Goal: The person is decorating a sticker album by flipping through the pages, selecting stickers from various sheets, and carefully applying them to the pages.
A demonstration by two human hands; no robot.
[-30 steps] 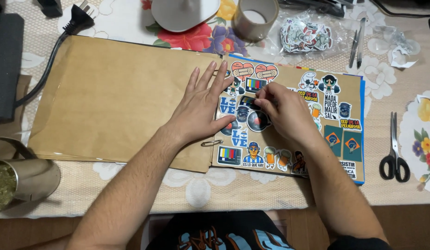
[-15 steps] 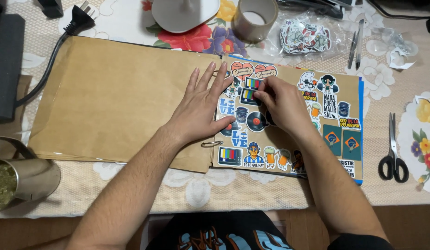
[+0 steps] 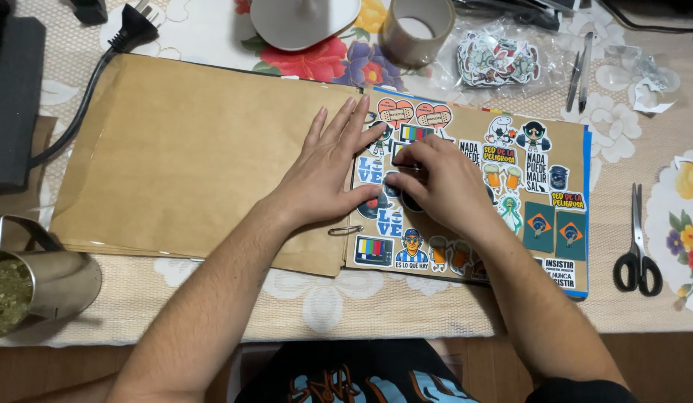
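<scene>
- Pressing down on the sticker page (image 3: pixel 525 194) of an open brown scrapbook (image 3: pixel 204 157), both hands sit close together near the middle fold; nearest the person are dark shorts with blue marks (image 3: pixel 346 380).
- The left hand (image 3: pixel 328 175) lies flat with fingers spread open, holding nothing; its fingertips point away, toward the top edge.
- The right hand (image 3: pixel 443 183) is just beside it, fingers bent down onto a small sticker (image 3: pixel 415 134); the sticker lies under and just past the fingertips; I cannot tell if it is pinched.
- The right hand is nearer the sticker; the book's long side runs left to right.
- Off right lie black scissors (image 3: pixel 636 257); a metal cup (image 3: pixel 40 280) stands left.
- Farther back: a tape roll (image 3: pixel 417 30), a bag of stickers (image 3: pixel 499 58), tweezers (image 3: pixel 579 71).
</scene>
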